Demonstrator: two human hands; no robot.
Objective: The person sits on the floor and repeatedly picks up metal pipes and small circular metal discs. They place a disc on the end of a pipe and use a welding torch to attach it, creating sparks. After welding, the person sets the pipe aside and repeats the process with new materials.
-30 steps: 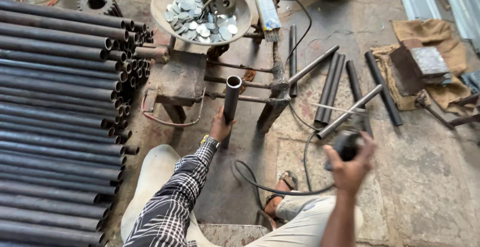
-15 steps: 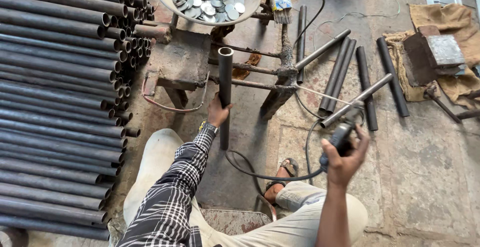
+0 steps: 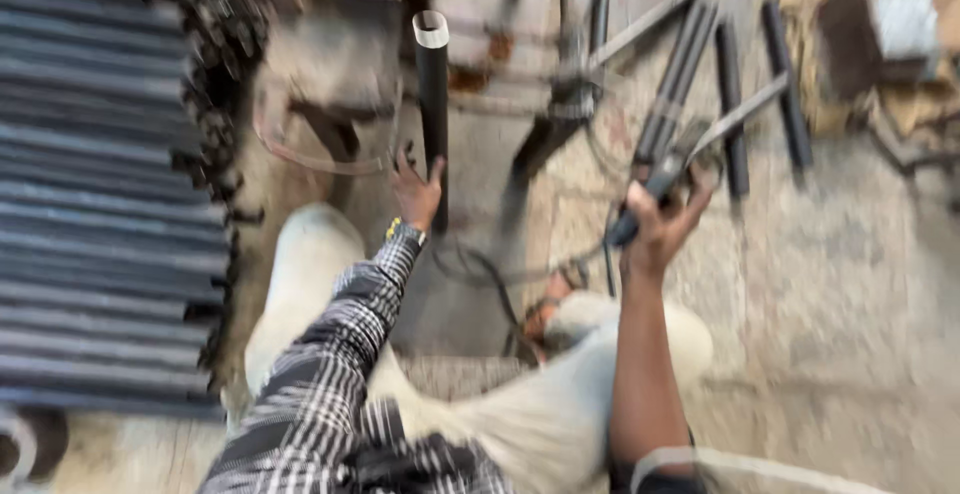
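My left hand (image 3: 418,192) is closed around the lower part of a dark steel pipe (image 3: 432,94), which stands nearly upright with its open end toward me. My checked sleeve (image 3: 340,354) runs down from that wrist. My right hand (image 3: 660,232) grips a dark power tool (image 3: 655,186), raised off the floor, with a black cable (image 3: 480,269) trailing below it. To my left lies a big stack of long pipes (image 3: 100,204), side by side. Past the tool, several short dark pipes (image 3: 720,84) lie on the concrete floor (image 3: 830,294). Everything is blurred, so finer detail is lost. My pale trousers (image 3: 520,414) fill the bottom.
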